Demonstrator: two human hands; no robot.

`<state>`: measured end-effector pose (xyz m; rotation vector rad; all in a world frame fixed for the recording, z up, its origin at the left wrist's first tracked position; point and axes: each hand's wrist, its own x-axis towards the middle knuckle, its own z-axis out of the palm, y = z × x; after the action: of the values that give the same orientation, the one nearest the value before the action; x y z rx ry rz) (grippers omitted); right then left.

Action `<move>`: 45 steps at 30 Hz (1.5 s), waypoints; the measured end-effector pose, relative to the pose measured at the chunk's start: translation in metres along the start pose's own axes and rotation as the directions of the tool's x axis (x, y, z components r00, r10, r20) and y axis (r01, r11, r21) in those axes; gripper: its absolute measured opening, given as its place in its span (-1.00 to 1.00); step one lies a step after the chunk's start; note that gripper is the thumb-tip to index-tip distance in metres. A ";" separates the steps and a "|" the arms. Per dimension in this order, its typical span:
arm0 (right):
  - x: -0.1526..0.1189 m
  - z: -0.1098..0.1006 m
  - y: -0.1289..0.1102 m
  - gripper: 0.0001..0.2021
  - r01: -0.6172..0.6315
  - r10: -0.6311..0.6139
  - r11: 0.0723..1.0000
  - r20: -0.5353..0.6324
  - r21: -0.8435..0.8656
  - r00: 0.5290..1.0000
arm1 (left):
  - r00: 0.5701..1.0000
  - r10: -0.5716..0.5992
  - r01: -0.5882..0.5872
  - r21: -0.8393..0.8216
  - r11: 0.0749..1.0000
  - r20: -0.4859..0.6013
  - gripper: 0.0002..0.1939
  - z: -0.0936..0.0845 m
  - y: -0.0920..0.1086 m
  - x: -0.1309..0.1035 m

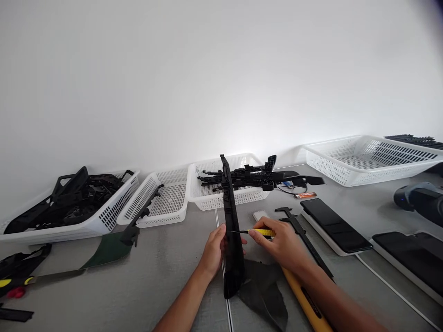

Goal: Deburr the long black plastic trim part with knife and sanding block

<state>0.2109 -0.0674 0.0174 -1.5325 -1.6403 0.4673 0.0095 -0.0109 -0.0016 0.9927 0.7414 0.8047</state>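
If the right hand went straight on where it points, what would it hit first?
Probably the black strip in the left hand; the yellow tool in the right hand points at it, contact unclear.

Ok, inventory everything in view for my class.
Long part: 1, black, centre
Thin tool: 1, yellow, centre
Baskets: 4, white, back
Other parts: many, black, scattered
Caliper: 1, dark, right
Flat devices: 2, black-topped, right
Bulky device: 1, dark, right
Cable: 1, white, right
Handle: 1, amber, front
Sheets: 2, grey and green, front and left
Slim item: 1, orange, back
Small items: count unclear, yellow and red, left
Table: 1, grey, beneath
Left hand: 1, bare, centre
Right hand: 1, bare, centre
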 end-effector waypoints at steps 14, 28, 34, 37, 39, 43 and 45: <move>0.000 0.005 0.005 -0.58 -0.019 0.018 1.000 -0.030 -0.022 0.999 | 0.999 -0.020 0.016 0.086 0.996 0.046 -0.22 0.001 0.005 -0.003; 0.002 0.000 0.008 -0.61 0.002 -0.003 0.996 -0.011 -0.086 1.000 | 0.992 0.000 -0.008 -0.068 0.998 -0.122 -0.38 0.002 0.004 0.002; 0.003 0.000 0.011 -0.62 -0.050 0.043 0.993 -0.070 -0.110 0.997 | 0.999 -0.009 0.007 -0.048 0.999 -0.046 -0.39 -0.004 0.000 0.006; 0.003 0.001 0.012 -0.66 -0.051 0.042 0.993 -0.075 -0.109 0.996 | 0.997 0.011 -0.015 -0.052 0.999 -0.071 -0.44 -0.005 -0.002 0.005; 0.003 0.001 0.013 -0.74 -0.046 0.037 0.993 -0.079 -0.105 0.996 | 0.994 0.033 -0.040 -0.066 0.997 -0.108 -0.45 -0.004 -0.001 0.005; 0.003 0.003 0.014 -0.86 -0.012 0.006 0.996 -0.066 -0.093 0.998 | 0.988 0.059 -0.069 -0.065 0.996 -0.145 -0.42 -0.004 -0.002 0.006; 0.004 0.003 0.013 -0.86 0.016 -0.019 0.996 -0.042 -0.084 0.999 | 0.986 0.056 -0.067 -0.063 0.996 -0.159 -0.39 -0.006 -0.003 0.008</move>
<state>0.2169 -0.0607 0.0072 -1.5772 -1.6571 0.3576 0.0092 -0.0024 -0.0079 0.9015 0.8154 0.9642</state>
